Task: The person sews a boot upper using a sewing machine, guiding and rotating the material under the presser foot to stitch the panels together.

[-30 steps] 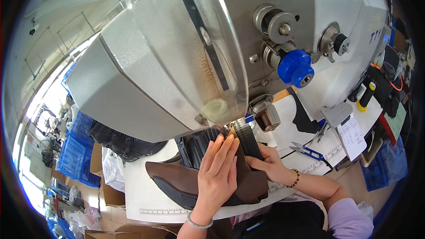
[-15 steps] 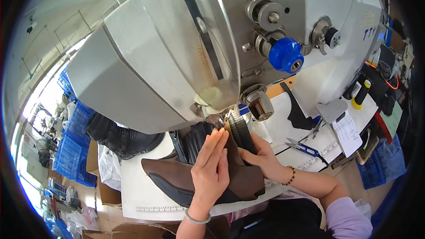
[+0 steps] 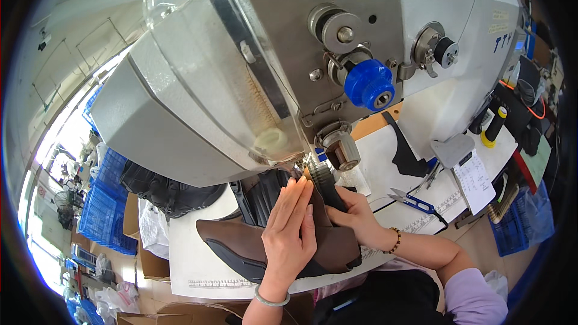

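Note:
A brown and black shoe upper [image 3: 333, 244] lies on the white table under the sewing machine's head, its far end by the needle area [image 3: 299, 165]. My left hand [image 3: 289, 229] rests on the brown piece with its fingers stretched out together, their tips close to the needle. On the right side, my right hand [image 3: 359, 219] grips the upper beside a black ribbed strip [image 3: 328, 188], with the thumb toward the needle and the other fingers partly hidden. The stitching point is mostly covered by my fingertips and the machine.
The grey sewing machine [image 3: 180, 126] fills the upper view, with a blue tension knob [image 3: 370, 86]. Blue-handled snips [image 3: 415, 201], a black cut piece [image 3: 404, 150] and a black thread cone [image 3: 495, 125] lie to the right. Black shoes [image 3: 162, 188] and blue crates [image 3: 99, 204] stand left.
The machine head appears shifted left in the picture as the view turned a little. Both hands keep nearly the same place on the shoe upper.

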Motion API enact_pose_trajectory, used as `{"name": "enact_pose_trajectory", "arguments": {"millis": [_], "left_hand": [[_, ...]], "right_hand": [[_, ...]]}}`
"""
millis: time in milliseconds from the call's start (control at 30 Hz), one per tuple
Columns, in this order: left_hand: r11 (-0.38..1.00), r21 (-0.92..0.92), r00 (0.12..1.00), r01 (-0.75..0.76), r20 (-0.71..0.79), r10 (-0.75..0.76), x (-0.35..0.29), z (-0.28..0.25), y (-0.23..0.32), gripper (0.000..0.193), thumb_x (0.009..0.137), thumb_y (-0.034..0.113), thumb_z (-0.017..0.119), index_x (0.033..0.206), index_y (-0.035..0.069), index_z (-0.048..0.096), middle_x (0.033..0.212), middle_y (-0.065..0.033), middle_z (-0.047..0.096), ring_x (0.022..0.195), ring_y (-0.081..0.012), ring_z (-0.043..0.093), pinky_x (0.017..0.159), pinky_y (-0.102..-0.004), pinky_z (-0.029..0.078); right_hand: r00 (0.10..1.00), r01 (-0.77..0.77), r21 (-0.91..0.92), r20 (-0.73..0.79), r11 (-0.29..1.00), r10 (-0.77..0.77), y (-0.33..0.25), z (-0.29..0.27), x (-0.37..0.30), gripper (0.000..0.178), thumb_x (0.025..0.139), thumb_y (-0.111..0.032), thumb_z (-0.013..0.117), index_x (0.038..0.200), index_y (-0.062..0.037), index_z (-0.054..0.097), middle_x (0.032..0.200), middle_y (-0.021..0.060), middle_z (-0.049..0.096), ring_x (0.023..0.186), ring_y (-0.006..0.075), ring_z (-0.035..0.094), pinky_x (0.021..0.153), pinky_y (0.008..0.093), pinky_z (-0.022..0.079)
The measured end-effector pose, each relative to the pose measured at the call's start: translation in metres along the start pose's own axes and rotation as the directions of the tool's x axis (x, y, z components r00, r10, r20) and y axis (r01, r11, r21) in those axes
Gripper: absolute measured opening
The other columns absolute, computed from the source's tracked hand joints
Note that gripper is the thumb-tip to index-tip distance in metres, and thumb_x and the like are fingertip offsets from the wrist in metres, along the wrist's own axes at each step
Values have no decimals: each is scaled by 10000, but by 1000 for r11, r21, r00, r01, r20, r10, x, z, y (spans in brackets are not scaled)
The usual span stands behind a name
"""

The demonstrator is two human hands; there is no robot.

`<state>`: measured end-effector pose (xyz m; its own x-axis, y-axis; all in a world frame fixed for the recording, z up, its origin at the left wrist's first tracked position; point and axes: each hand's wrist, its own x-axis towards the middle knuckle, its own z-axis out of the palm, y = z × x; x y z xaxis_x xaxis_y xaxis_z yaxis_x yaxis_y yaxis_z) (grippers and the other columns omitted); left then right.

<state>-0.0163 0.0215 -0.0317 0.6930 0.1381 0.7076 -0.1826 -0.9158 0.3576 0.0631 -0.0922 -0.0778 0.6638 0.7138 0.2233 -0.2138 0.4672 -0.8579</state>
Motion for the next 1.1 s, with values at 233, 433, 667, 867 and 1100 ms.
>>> {"name": "enact_pose_trajectory", "arguments": {"millis": [233,433,667,867,1100], "left_hand": [[993,83,995,-87,52,83,2,-2,-3,340,765,-23,555,1102,-17,597,1139,-124,581,1100,-297,541,954,-394,433],[989,105,994,-103,44,99,0,-2,-3,370,737,-31,573,1105,-12,597,1146,-119,570,1070,-293,552,943,-397,441],[995,71,997,-69,29,67,4,-4,-2,267,753,-36,542,1008,-42,621,1094,-181,584,1059,-345,555,946,-424,429],[995,89,998,-44,37,41,5,-1,-3,262,766,-21,540,1015,-30,621,1116,-182,569,1063,-345,545,941,-414,424],[993,95,998,-64,25,62,5,-1,-8,351,751,2,595,1099,39,612,1080,-124,554,1015,-308,550,910,-405,445]], "right_hand": [[1000,-20,31,-1,999,20,0,-2,-2,290,873,-27,532,1158,12,498,954,-21,561,842,26,481,725,182,421],[1000,-27,50,3,998,27,7,-4,-2,281,869,-23,536,1146,9,504,942,-24,560,826,18,483,708,180,421],[999,-33,50,-22,998,34,4,0,1,235,859,-39,555,1088,2,527,867,-34,555,750,9,483,634,171,412],[999,-47,26,-19,999,48,2,-3,5,218,867,-45,549,1080,-4,530,879,-30,558,770,13,491,648,176,420],[998,-44,42,-48,998,46,-5,3,5,189,878,-46,549,1061,-3,543,904,-31,558,799,17,487,681,180,425]]}}
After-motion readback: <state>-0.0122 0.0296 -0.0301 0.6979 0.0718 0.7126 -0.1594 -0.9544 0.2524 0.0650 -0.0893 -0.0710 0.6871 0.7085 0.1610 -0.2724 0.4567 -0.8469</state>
